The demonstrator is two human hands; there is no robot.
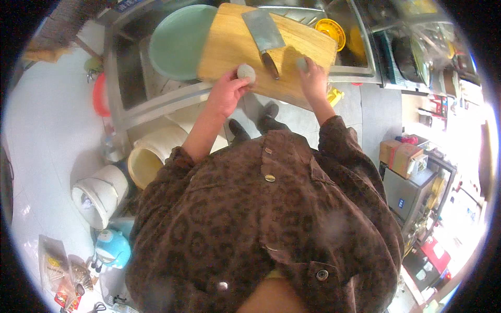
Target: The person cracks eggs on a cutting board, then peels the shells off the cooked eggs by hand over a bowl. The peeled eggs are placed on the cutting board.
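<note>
A pale grey-green egg (pixel 246 73) is held in the fingers of my left hand (pixel 229 94), over the near left edge of a wooden cutting board (pixel 227 43). My right hand (pixel 314 82) grips a second rounded, pale egg-like object (pixel 301 64) above the board's right side; the fingers partly cover it. Between my hands lies a cleaver (pixel 264 31), its broad steel blade pointing away from me and its dark handle towards me.
The board rests across a stainless steel sink (pixel 168 97). Left of it sits a round pale green basin (pixel 176 43); at its far right corner is a yellow plastic basket (pixel 332 33). White buckets (pixel 105 189) stand on the floor at left, and a cardboard box (pixel 401 156) is at right.
</note>
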